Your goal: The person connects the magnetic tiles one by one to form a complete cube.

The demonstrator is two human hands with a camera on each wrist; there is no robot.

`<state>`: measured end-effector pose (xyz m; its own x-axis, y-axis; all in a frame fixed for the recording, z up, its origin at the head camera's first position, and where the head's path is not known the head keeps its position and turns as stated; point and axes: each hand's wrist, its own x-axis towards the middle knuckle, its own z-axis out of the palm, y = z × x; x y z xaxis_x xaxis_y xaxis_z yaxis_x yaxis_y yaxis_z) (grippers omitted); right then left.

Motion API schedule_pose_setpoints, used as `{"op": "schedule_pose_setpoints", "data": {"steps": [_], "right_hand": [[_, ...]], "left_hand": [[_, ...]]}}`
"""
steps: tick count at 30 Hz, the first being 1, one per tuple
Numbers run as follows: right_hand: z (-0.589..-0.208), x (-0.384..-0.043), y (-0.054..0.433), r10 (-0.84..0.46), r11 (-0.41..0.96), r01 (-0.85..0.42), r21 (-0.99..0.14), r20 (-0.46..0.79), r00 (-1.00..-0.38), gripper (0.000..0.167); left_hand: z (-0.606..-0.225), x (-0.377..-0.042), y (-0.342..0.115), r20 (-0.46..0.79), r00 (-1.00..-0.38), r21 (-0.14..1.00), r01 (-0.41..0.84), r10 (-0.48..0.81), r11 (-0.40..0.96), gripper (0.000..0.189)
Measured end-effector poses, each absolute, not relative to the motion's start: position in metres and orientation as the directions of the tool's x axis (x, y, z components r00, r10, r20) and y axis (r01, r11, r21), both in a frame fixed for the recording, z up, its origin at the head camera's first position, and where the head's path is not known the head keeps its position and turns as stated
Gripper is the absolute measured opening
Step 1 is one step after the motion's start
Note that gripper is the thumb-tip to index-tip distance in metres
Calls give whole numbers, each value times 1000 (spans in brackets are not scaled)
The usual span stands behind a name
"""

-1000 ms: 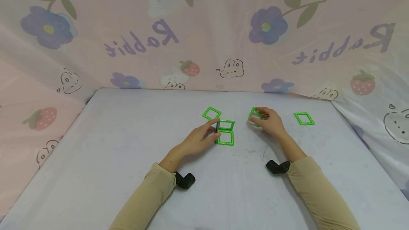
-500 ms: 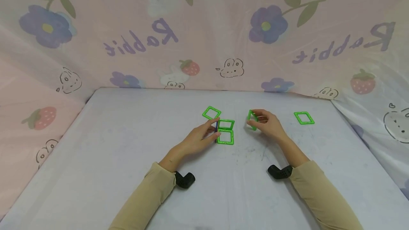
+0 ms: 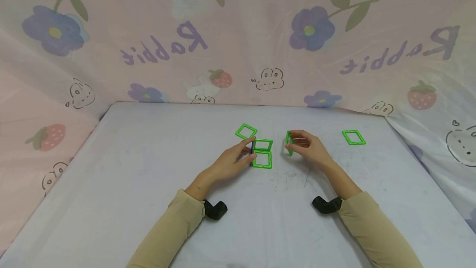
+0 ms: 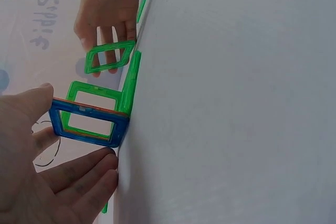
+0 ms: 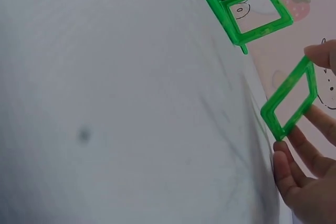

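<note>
My left hand [image 3: 228, 163] holds a blue magnetic tile [image 4: 89, 136], with an orange edge, upright between thumb and fingers. The blue tile stands against the left side of a green tile lying flat [image 3: 262, 166]. Behind that, a second green tile [image 3: 263, 140] stands upright and joins it. To the right, my right hand [image 3: 312, 149] pinches another green tile [image 5: 286, 85] by its edges, thumb on one side and fingers on the other. This tile is upright and apart from the joined tiles. In the head view it shows nearly edge-on.
A loose green tile [image 3: 240, 129] lies just behind the joined tiles. Another green tile [image 3: 351, 131] lies farther right on the white table [image 3: 148, 156]. A printed cloth [image 3: 238, 44] hangs behind the table. Both wrists carry black devices [image 3: 215, 210].
My right hand has moved slightly left and nearer to me, turning its green tile until it shows almost edge-on. The left hand and the joined tiles have stayed in place.
</note>
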<state>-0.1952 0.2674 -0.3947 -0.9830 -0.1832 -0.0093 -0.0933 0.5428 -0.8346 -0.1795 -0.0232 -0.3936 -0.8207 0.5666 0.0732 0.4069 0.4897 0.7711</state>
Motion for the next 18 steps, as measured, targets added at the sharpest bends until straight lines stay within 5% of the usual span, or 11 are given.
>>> {"op": "schedule_pose_setpoints", "data": {"steps": [18], "right_hand": [[-398,-192,270,-279,480,-105,-871,-38,-960,52]], "left_hand": [[-393,-179,-23,81,-821,769,412,565,489,59]]}}
